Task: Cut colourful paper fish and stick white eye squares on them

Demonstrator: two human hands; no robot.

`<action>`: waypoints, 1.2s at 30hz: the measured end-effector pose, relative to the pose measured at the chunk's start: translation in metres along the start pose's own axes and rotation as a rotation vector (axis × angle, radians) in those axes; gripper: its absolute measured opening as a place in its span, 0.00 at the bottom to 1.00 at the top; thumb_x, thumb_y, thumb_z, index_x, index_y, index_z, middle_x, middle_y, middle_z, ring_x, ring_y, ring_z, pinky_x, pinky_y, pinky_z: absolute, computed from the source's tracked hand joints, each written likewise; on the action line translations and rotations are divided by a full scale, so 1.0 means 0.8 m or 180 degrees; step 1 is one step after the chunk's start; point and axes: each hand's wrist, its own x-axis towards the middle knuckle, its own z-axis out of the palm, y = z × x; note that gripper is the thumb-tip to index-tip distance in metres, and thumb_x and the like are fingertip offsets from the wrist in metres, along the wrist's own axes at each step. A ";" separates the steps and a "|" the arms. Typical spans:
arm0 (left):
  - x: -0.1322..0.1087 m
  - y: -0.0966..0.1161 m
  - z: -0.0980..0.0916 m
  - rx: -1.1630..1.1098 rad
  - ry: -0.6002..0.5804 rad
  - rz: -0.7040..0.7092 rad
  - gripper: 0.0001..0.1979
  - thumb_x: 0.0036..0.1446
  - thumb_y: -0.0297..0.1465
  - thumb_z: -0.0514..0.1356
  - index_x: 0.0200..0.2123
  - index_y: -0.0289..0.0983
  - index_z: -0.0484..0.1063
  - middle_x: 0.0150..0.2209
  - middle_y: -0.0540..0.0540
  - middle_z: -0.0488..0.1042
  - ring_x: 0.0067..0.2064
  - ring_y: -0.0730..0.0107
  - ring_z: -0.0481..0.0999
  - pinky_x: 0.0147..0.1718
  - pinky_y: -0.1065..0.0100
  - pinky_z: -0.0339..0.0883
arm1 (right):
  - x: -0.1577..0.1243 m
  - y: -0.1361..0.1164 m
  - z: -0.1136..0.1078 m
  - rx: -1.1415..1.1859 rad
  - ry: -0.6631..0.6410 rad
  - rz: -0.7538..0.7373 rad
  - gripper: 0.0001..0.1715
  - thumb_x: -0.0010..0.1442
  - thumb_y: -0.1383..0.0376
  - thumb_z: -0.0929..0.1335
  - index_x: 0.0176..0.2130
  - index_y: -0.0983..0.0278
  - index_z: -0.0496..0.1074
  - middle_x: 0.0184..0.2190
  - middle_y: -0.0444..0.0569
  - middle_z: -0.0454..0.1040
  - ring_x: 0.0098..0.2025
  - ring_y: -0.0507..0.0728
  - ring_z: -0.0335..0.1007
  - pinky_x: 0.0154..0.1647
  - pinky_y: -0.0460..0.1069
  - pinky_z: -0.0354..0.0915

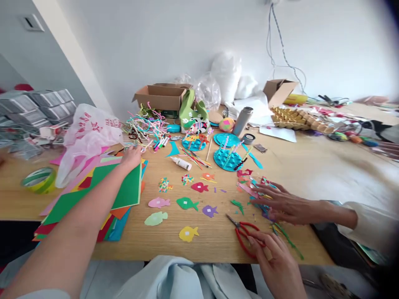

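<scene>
My left hand (132, 158) reaches across a stack of coloured paper sheets (131, 187) to its far edge, beside the pipe cleaners (149, 124). Its fingertips are too small and hidden to make out. At the front edge of the table, my right hand (276, 262) has thumb and fingers closed on a handle of the red-handled scissors (246, 236), whose blades point away to the left. Between my hands lie paper fish: yellow (188, 234), green (187, 203), purple (210, 211), red (199, 187), pink (158, 202) and pale green (156, 218).
Another person's hand (280, 201) rests on paper scraps (264, 207) at right. Behind the fish are a glue bottle (181, 163), blue egg-carton pieces (228, 159) and a grey flask (243, 120). Green tape (39, 180) and a plastic bag (87, 137) sit left.
</scene>
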 end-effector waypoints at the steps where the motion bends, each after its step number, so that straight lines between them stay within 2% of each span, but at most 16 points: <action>1: 0.003 -0.003 0.003 0.0033 -0.0015 -0.0002 0.16 0.59 0.27 0.49 0.49 0.29 0.67 0.44 0.30 0.72 0.51 0.49 0.68 0.50 0.54 0.60 | 0.001 -0.002 -0.001 -0.0005 -0.0012 0.0003 0.12 0.62 0.56 0.64 0.38 0.57 0.75 0.34 0.49 0.77 0.37 0.58 0.73 0.37 0.52 0.69; 8: 0.007 -0.020 0.020 0.0511 -0.0023 0.0342 0.17 0.55 0.25 0.51 0.48 0.31 0.68 0.47 0.34 0.72 0.53 0.51 0.66 0.53 0.55 0.58 | 0.011 -0.012 0.001 -0.0012 -0.0114 0.0082 0.11 0.64 0.57 0.64 0.37 0.58 0.74 0.34 0.49 0.76 0.37 0.59 0.71 0.37 0.53 0.67; 14: -0.004 -0.015 0.005 0.0363 0.0430 0.0352 0.23 0.56 0.28 0.51 0.55 0.28 0.63 0.50 0.32 0.69 0.54 0.47 0.65 0.54 0.53 0.59 | -0.002 -0.007 0.011 -0.0394 -0.0398 0.0097 0.11 0.65 0.58 0.63 0.42 0.59 0.72 0.40 0.50 0.75 0.44 0.60 0.68 0.46 0.56 0.65; 19: -0.025 0.015 -0.017 -0.0292 0.0729 0.0538 0.24 0.57 0.32 0.54 0.57 0.31 0.62 0.51 0.35 0.70 0.54 0.48 0.67 0.54 0.52 0.60 | -0.015 -0.001 0.020 -0.0868 -0.0343 -0.0094 0.17 0.68 0.56 0.59 0.46 0.61 0.70 0.44 0.52 0.73 0.45 0.61 0.67 0.46 0.57 0.63; 24: -0.073 0.060 -0.034 -0.0960 0.0857 0.0897 0.24 0.56 0.32 0.55 0.56 0.35 0.62 0.50 0.39 0.72 0.53 0.54 0.70 0.54 0.55 0.62 | -0.015 0.002 0.024 -0.1059 -0.0435 -0.0142 0.18 0.69 0.58 0.57 0.49 0.62 0.68 0.44 0.53 0.72 0.44 0.61 0.66 0.45 0.56 0.63; 29: -0.117 0.098 -0.035 -0.1373 0.0904 0.1069 0.22 0.58 0.32 0.54 0.56 0.37 0.62 0.50 0.40 0.73 0.53 0.57 0.70 0.53 0.55 0.63 | -0.016 -0.002 0.029 -0.0875 -0.0336 -0.0095 0.17 0.69 0.58 0.57 0.49 0.62 0.68 0.42 0.52 0.71 0.43 0.59 0.66 0.44 0.55 0.64; 36: -0.145 0.131 -0.036 -0.1662 0.1000 0.1175 0.17 0.60 0.31 0.55 0.53 0.36 0.66 0.48 0.41 0.75 0.51 0.59 0.71 0.52 0.56 0.64 | -0.015 -0.008 0.034 -0.0891 -0.0268 0.0165 0.17 0.69 0.56 0.57 0.48 0.61 0.67 0.41 0.52 0.71 0.42 0.59 0.67 0.43 0.55 0.66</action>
